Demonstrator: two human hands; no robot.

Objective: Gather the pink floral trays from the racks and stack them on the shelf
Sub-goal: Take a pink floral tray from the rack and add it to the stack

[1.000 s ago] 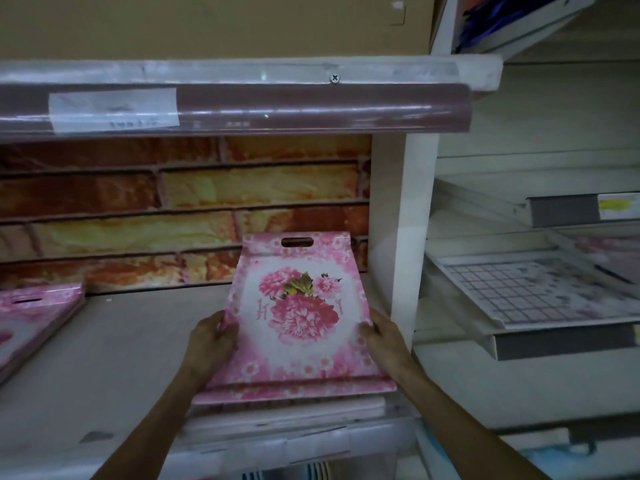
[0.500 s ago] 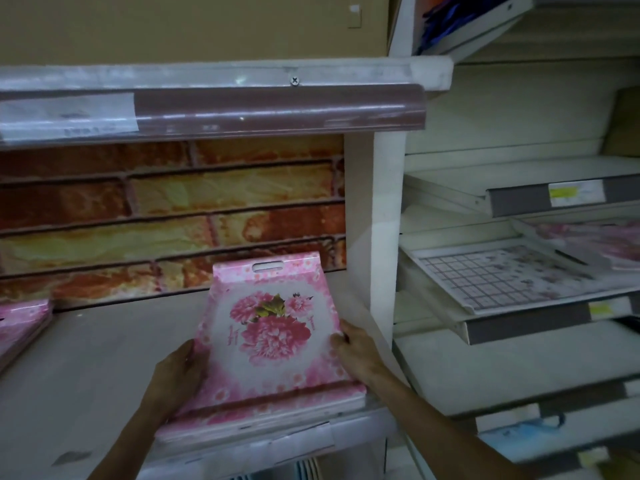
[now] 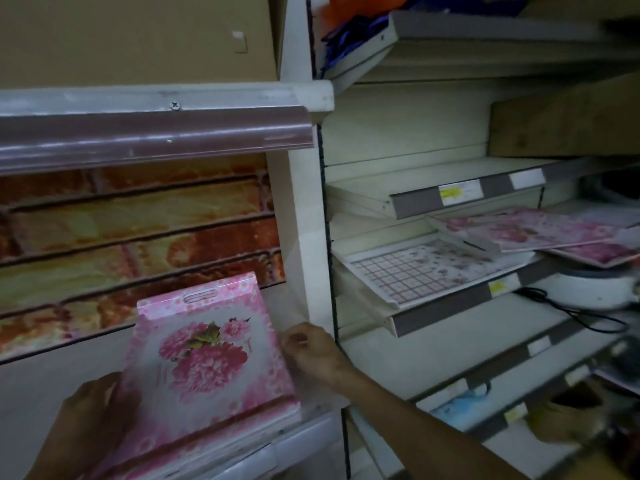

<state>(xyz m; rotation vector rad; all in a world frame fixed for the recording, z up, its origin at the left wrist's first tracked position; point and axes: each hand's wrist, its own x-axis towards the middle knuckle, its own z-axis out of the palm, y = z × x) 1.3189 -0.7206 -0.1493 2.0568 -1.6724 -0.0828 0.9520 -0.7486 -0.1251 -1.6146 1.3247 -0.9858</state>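
Both hands [image 3: 311, 351] apparently grip pink floral trays [image 3: 207, 362] (stacked) on shelf [image 3: 52, 382].

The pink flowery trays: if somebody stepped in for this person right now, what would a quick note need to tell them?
Left hand: gripping the left edge of the pink floral tray stack.
Right hand: resting against the stack's right edge, near the white upright post.
Where things are: the stack lies at the front of the left shelf, handle cutout facing the brick-pattern back panel.
Done: at least one tray placed here; several edges seem to show.
Left: more pink floral trays lie on the slanted rack to the right, beside a grid-patterned tray. Fetch them and add them to the stack.
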